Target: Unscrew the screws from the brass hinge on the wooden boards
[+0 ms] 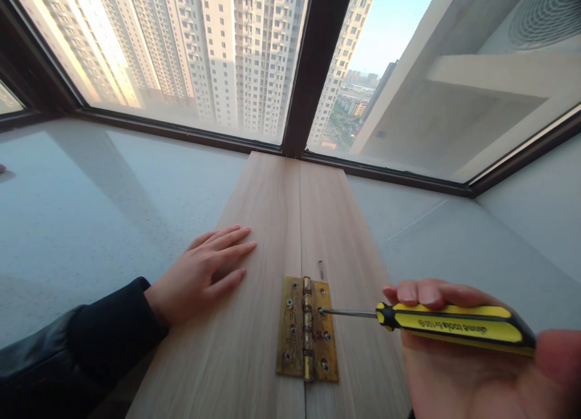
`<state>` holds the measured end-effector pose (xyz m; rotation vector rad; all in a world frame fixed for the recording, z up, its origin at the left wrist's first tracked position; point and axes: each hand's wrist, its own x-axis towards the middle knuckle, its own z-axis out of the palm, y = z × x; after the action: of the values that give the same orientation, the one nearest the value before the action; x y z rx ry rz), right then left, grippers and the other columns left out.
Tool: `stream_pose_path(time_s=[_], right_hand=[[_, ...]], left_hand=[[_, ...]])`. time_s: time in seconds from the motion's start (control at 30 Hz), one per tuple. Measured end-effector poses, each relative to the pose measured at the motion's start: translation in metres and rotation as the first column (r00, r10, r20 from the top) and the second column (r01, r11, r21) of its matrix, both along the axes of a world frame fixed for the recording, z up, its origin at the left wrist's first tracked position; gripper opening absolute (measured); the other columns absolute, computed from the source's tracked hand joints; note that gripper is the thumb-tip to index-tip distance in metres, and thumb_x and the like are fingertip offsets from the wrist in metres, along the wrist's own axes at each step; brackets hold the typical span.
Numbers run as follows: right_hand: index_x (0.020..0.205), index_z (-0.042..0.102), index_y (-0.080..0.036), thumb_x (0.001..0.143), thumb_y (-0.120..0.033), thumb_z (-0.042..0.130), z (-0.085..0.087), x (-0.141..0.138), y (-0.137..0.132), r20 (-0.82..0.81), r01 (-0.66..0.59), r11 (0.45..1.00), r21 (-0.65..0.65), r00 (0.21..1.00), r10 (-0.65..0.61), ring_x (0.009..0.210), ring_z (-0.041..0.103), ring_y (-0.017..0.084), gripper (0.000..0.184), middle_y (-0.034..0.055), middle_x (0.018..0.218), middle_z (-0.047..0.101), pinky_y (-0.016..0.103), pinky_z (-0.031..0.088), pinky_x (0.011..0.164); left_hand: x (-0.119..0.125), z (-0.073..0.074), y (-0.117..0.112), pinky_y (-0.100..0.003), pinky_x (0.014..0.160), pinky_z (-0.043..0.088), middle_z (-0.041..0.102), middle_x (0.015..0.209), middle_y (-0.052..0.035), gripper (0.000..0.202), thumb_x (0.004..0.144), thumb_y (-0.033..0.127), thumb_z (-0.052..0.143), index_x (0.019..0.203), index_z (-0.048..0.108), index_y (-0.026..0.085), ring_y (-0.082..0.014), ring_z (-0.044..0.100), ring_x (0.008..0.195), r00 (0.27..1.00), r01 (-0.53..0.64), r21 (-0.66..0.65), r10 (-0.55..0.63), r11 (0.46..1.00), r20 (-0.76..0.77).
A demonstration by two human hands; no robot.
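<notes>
My right hand [454, 358] grips a yellow and black screwdriver [454, 324] by its handle. The screwdriver's tip meets a screw on the right leaf of a worn brass hinge [292, 340]. That hinge lies open across the seam between two pale wooden boards [254, 207], with several screws in its leaves. Just above the right leaf, a loose screw [321, 269] rests on the right board. My left hand [209, 270] is spread flat on the left board, left of the hinge, holding nothing.
The boards lie on a pale speckled sill [149, 201]. Dark window frames [313, 74] rise at the far end, with tall buildings outside. A white wall [540, 164] borders the right side. A small bit of something like a fingertip shows at the left edge.
</notes>
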<state>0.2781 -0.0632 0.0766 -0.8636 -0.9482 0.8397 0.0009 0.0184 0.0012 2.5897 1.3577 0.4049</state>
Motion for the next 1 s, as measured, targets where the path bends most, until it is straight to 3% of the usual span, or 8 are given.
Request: stream_pose_path(time_s=[0.17, 0.27, 0.33, 0.47, 0.6, 0.7, 0.87, 1.0], right_hand=[[0.061, 0.059, -0.019, 0.087, -0.052, 0.057, 0.008, -0.022, 0.004, -0.179, 0.057, 0.996, 0.067, 0.983, -0.044, 0.05, 0.042, 0.011, 0.042, -0.0034, 0.05, 0.041, 0.021, 0.042, 0.049], [0.061, 0.051, -0.019, 0.09, -0.055, 0.042, 0.022, -0.018, 0.017, -0.076, -0.4, 0.916, 0.03, 0.913, 0.401, 0.037, 0.025, 0.009, 0.048, -0.0059, 0.041, 0.025, 0.021, 0.031, 0.04], [0.07, 0.053, -0.02, 0.087, -0.061, 0.049, 0.026, -0.011, 0.02, -0.018, -0.526, 0.85, -0.019, 0.85, 0.526, 0.041, 0.028, 0.009, 0.044, -0.0055, 0.046, 0.031, 0.022, 0.033, 0.043], [0.074, 0.061, -0.019, 0.078, -0.051, 0.07, 0.017, -0.012, 0.008, -0.049, -0.149, 0.989, 0.0, 0.988, 0.149, 0.066, 0.05, 0.014, 0.033, -0.0002, 0.069, 0.051, 0.027, 0.048, 0.064], [0.084, 0.069, -0.02, 0.082, -0.053, 0.068, 0.004, -0.029, -0.003, -0.112, 0.135, 0.991, 0.004, 0.985, -0.134, 0.075, 0.055, 0.014, 0.033, 0.0, 0.078, 0.056, 0.028, 0.05, 0.077], [0.082, 0.067, -0.02, 0.088, -0.053, 0.061, 0.005, -0.033, 0.004, -0.09, 0.068, 0.986, 0.153, 0.994, -0.055, 0.059, 0.046, 0.011, 0.035, -0.0023, 0.064, 0.048, 0.023, 0.047, 0.06], [0.085, 0.059, -0.023, 0.092, -0.062, 0.047, 0.011, -0.011, 0.02, -0.076, -0.469, 0.88, 0.077, 0.877, 0.474, 0.038, 0.024, 0.009, 0.041, -0.0078, 0.044, 0.027, 0.022, 0.036, 0.041], [0.078, 0.053, -0.022, 0.08, -0.055, 0.071, 0.005, -0.008, 0.011, -0.06, -0.272, 0.955, 0.116, 0.958, 0.28, 0.05, 0.042, 0.012, 0.038, -0.004, 0.062, 0.046, 0.025, 0.044, 0.048]], left_hand=[[0.0, 0.0, 0.0, -0.047, 0.111, 0.029, 0.032, 0.15, 0.002, 0.046, 0.094, 0.044, 0.038, 0.138, 0.042, 0.031, -0.0228, 0.027, 0.139, 1.0, 0.0, 0.002, 0.0, 1.0, -0.003], [0.0, 0.0, 0.0, -0.047, 0.111, 0.029, 0.031, 0.15, 0.0022, 0.046, 0.094, 0.045, 0.037, 0.138, 0.042, 0.031, -0.0215, 0.027, 0.139, 1.0, -0.001, 0.0, 0.001, 1.0, -0.01], [0.0, 0.0, 0.0, -0.047, 0.111, 0.029, 0.031, 0.15, 0.0021, 0.046, 0.094, 0.045, 0.036, 0.137, 0.043, 0.031, -0.021, 0.027, 0.139, 1.0, -0.005, 0.001, 0.005, 1.0, -0.01], [0.0, 0.0, 0.0, -0.046, 0.111, 0.029, 0.031, 0.15, 0.0019, 0.046, 0.094, 0.045, 0.036, 0.138, 0.043, 0.031, -0.0208, 0.027, 0.139, 1.0, 0.0, 0.006, 0.0, 1.0, -0.015], [0.0, 0.0, 0.0, -0.045, 0.111, 0.029, 0.031, 0.15, 0.0017, 0.046, 0.094, 0.045, 0.036, 0.138, 0.043, 0.031, -0.0204, 0.026, 0.14, 1.0, -0.003, 0.013, 0.003, 1.0, -0.021], [0.0, 0.001, 0.0, -0.045, 0.111, 0.029, 0.031, 0.151, 0.0012, 0.046, 0.094, 0.044, 0.036, 0.138, 0.042, 0.031, -0.0208, 0.026, 0.14, 1.0, 0.001, 0.007, -0.001, 1.0, -0.025], [0.001, 0.001, -0.001, -0.046, 0.111, 0.029, 0.032, 0.15, 0.0, 0.046, 0.094, 0.043, 0.037, 0.138, 0.043, 0.03, -0.0226, 0.028, 0.139, 1.0, 0.0, 0.004, 0.0, 1.0, -0.013], [0.001, 0.001, -0.001, -0.047, 0.11, 0.029, 0.033, 0.15, -0.0003, 0.046, 0.094, 0.043, 0.038, 0.137, 0.044, 0.03, -0.0241, 0.029, 0.138, 1.0, 0.004, 0.001, -0.004, 1.0, 0.005]])
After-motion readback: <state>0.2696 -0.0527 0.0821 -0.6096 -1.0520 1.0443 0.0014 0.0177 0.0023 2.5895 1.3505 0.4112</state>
